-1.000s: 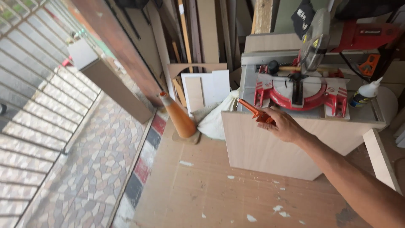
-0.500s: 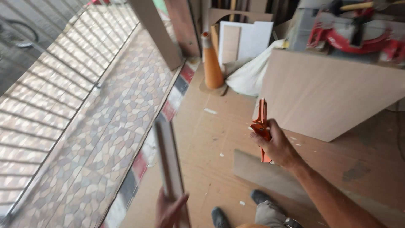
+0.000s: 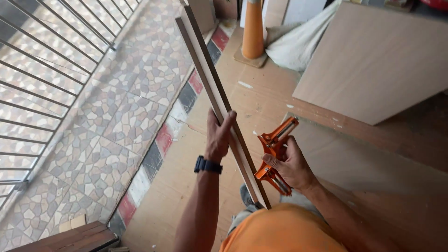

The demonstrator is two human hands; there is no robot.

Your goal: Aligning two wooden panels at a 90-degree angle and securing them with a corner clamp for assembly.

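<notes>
Plywood floor [image 3: 224, 84], orange cone [image 3: 253, 28] at 12 o'clock. Left hand [image 3: 218, 135] grips long board [image 3: 219, 102]; right hand [image 3: 290, 163] grips orange clamp [image 3: 275, 151] just beside it.

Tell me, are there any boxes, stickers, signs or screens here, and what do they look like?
No boxes, stickers or signs show.
Wristwatch: on the left wrist, a dark band; its face cannot be seen.
Left hand: grips a long pale wooden strip, plain, no label.
Right hand: holds an orange clamp, no label to make out.
</notes>
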